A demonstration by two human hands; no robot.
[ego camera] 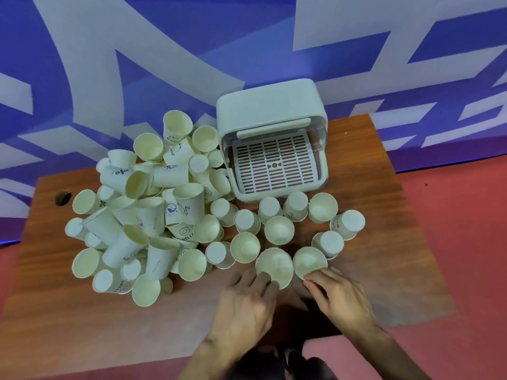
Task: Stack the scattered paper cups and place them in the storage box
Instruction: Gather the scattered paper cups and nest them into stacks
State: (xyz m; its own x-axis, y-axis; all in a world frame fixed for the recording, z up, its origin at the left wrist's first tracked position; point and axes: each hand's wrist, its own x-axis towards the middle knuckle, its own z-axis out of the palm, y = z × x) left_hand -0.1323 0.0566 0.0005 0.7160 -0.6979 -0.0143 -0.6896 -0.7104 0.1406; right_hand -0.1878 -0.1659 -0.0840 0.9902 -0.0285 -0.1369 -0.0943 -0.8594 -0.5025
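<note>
Wide wooden table (384, 193), and the storage box (271, 113) sits toward its far edge — that box is our landmark. Its lid is up, the slatted tray (274, 163) inside is bare, and not a single cup is in it as far as I can see. So by my reckoning the task is barely under way: no finished stack anywhere in sight, everything left to do.

Left of the box, the big heap of paper cups (153, 204) is piled high, some upright, some tipped, some mouth-down. In front of the box, a looser scatter of cups (299, 212) stands apart on the tabletop, a mix of upright and inverted.

Nearest the person, well in front of the box, two upright cups sit side by side. The left hand (247, 305) has fingers curled to the near rim of the left cup (274, 266), touching it, though whether it truly grips I cannot tell. The right hand (340, 297) pinches the near rim of the right cup (310, 261), fingertips closed on the edge. Looks like the first nesting is about to be set up.
</note>
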